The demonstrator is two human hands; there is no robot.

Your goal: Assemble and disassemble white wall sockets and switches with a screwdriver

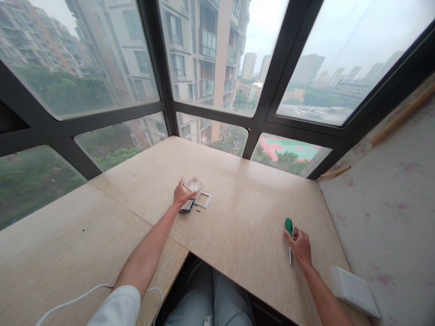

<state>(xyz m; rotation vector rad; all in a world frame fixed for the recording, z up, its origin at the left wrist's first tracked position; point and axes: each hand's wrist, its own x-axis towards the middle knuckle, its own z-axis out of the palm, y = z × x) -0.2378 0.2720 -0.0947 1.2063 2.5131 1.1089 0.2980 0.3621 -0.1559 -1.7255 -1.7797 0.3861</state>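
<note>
Left hand: your left hand (182, 195) spans the near side of the white box (194, 183), fingertips by its left corner, thumb along its near edge; you cannot tell from here whether that grip bears any weight.
Right hand: your right hand (299, 244) has its grip closed around the screwdriver (288, 225), well away from the box at 4 o'clock, shaft pointing to 6 o'clock.
White frame: the frame (209, 199) lies just beside the box at 5 o'clock; a thumb slip could knock it askew.
Dark block: the block (186, 207) sits at 7 o'clock from the box, partly under your hand, so a dropped wrist could shove it unseen.
Loose bits: the small dark bits (197, 210) lie at 3 o'clock from the block; a sleeve or finger sweep could scatter them, and the surface (238, 217) ends over your lap at 6 o'clock.
Screwdriver tip: it faces your side, so a careless pull could scratch the surface or jab you.
Cable: the white cable (74, 298) runs by your left forearm, at 7 to 8 o'clock from that hand; an elbow could snag it.
</note>
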